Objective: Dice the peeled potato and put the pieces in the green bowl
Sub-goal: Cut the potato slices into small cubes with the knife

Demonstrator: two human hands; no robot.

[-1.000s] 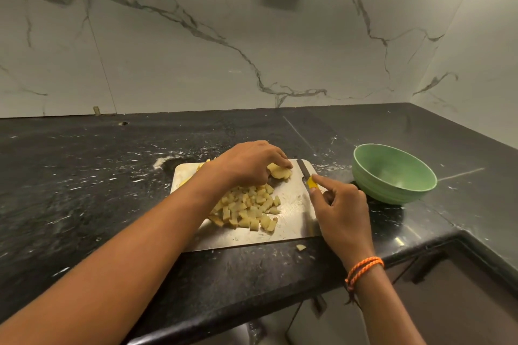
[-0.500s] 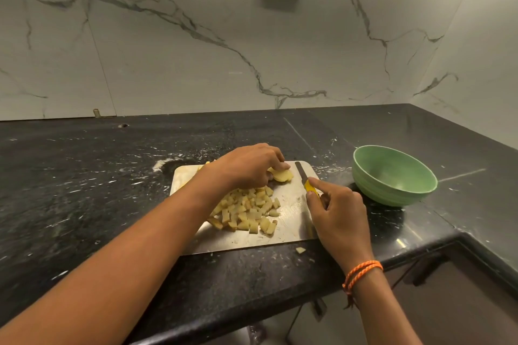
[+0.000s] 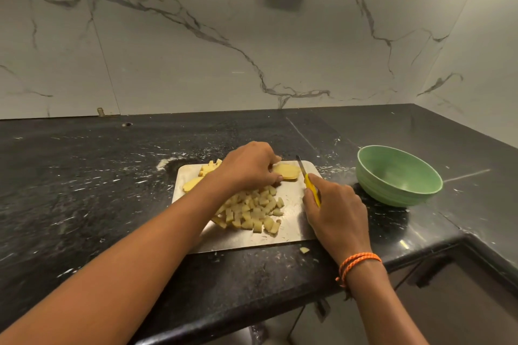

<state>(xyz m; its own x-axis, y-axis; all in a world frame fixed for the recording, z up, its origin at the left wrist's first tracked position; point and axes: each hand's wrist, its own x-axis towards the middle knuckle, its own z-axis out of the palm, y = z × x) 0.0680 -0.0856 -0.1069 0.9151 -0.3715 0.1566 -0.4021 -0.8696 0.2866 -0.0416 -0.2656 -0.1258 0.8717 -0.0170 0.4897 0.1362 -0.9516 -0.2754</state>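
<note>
Now slicing at the far edge of the steel board (image 3: 291, 199).
Left hand (image 3: 248, 166) curled over potato slab (image 3: 286, 171), pinning it; right hand (image 3: 336, 211) clenched on yellow-handled knife (image 3: 307, 179), blade just right of slab. Diced pile (image 3: 251, 211) mid-board; green bowl (image 3: 398, 176) well right, apart on the dark counter (image 3: 98, 190).

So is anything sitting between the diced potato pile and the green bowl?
Only the right hand with the knife, at the board's right edge between the diced pile and the green bowl. The counter between board and bowl shows nothing else.
</note>
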